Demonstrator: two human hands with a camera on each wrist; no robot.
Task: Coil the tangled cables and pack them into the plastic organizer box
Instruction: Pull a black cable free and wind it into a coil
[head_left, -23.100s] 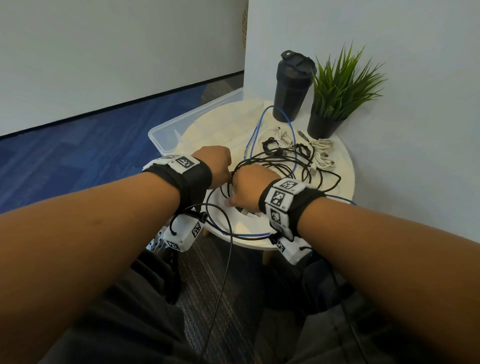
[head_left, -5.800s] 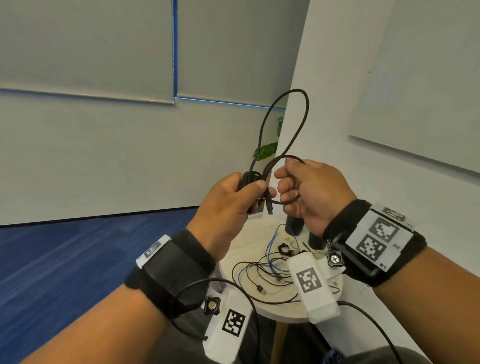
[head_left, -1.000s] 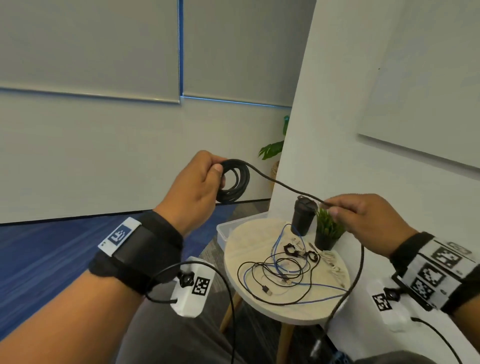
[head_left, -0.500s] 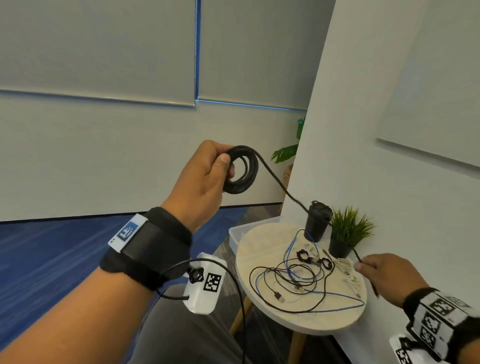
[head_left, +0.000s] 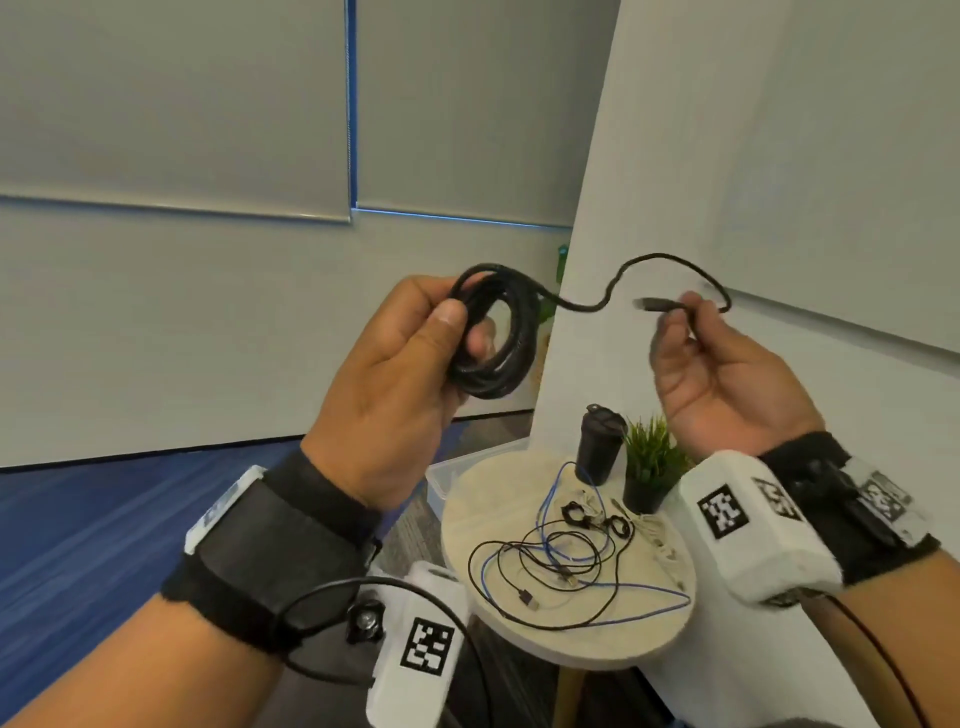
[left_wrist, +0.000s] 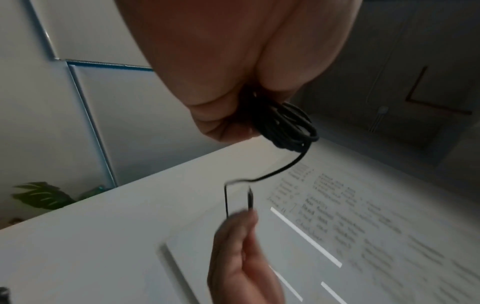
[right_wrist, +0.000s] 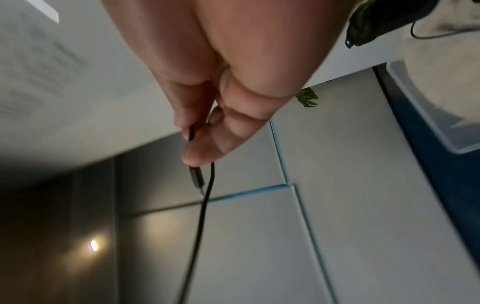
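Note:
Raised at chest height, my left hand (head_left: 415, 348) grips a black cable coil (head_left: 498, 358) of several loops, also seen below the palm in the left wrist view as the coil (left_wrist: 288, 127). A short loose tail arcs from it to my right hand (head_left: 691, 332), which pinches the cable just behind its plug (head_left: 657, 304); the plug (right_wrist: 196, 176) pokes out past the fingertips. Below, tangled black and blue cables (head_left: 566, 561) lie on the round table (head_left: 488, 488). The clear plastic organizer box (head_left: 441, 475) shows behind the table's left edge.
A black tumbler (head_left: 597, 444) and a small potted plant (head_left: 649, 467) stand at the table's back, near a white wall on the right. White cables (head_left: 665, 545) lie at the table's right side. Blue carpet lies to the left.
My right hand rose from near the table to level with the left, now pinching the cable by its plug end. The coil in my left hand gained loops and only a short tail is left.

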